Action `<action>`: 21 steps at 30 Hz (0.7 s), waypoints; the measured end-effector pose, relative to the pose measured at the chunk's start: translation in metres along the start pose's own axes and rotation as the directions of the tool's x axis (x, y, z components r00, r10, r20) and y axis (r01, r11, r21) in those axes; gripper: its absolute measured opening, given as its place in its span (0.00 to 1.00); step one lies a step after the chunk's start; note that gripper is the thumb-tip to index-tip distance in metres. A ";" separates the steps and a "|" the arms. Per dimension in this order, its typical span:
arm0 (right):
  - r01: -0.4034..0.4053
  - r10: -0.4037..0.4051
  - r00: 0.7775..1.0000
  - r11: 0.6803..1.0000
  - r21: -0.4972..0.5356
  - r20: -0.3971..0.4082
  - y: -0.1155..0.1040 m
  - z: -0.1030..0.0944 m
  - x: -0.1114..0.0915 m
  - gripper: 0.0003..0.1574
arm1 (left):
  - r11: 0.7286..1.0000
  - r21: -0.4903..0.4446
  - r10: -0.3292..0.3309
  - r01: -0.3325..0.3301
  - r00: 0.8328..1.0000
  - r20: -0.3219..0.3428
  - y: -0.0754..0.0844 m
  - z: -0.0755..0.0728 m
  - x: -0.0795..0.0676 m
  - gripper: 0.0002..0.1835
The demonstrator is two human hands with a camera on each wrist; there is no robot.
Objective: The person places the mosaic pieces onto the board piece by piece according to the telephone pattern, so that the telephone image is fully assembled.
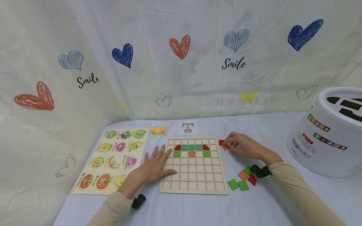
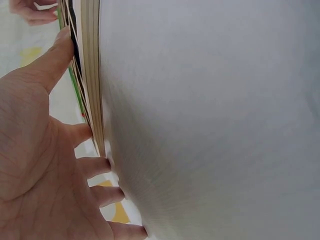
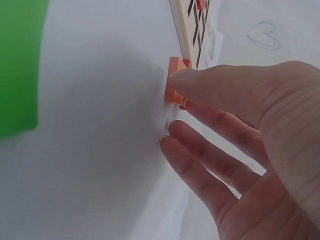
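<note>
A wooden grid board (image 1: 186,177) lies mid-table, with red, green and orange tiles set in its upper rows. My left hand (image 1: 154,164) rests with spread fingers over the board's left edge; in the left wrist view the thumb (image 2: 57,55) touches that edge. Just off the board's upper right side, my right hand (image 1: 243,146) pinches an orange square tile (image 1: 225,146) between thumb and finger. The right wrist view shows the same orange tile (image 3: 172,82) close to the cloth. A red tile (image 1: 221,142) lies beside it, partly hidden.
Several loose tiles (image 1: 233,184) lie below the right wrist. A pattern card (image 1: 188,127) and a yellow block (image 1: 158,130) are behind the board. A fruit puzzle board (image 1: 113,149) lies at left, and a white bucket (image 1: 305,157) stands at right.
</note>
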State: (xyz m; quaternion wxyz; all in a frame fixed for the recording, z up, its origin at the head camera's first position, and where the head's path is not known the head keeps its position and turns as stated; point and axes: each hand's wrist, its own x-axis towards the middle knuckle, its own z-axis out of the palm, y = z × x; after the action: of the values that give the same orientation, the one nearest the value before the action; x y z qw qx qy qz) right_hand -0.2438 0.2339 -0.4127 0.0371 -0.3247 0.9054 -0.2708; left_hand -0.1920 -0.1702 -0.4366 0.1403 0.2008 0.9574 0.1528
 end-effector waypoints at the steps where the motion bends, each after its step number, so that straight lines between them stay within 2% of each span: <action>1: -0.002 0.002 1.000 1.000 0.000 -0.001 0.000 0.000 0.000 0.15 | 1.000 0.001 -0.005 0.005 1.000 0.010 0.001 -0.001 0.000 0.54; 10: 0.001 -0.001 1.000 1.000 -0.004 -0.003 -0.001 -0.001 -0.001 0.12 | 1.000 0.009 -0.011 0.011 1.000 0.021 0.010 -0.011 -0.005 0.51; 21: -0.027 0.027 0.999 1.000 -0.008 0.025 -0.005 0.001 0.003 0.12 | 1.000 -0.002 -0.004 0.004 1.000 0.012 0.008 -0.008 -0.005 0.51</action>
State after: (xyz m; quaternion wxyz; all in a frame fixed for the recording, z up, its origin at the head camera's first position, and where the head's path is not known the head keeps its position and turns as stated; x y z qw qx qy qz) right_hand -0.2434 0.2281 -0.4106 0.0508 -0.3160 0.9103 -0.2626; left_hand -0.1878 -0.1674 -0.4253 0.1465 0.1997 0.9567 0.1525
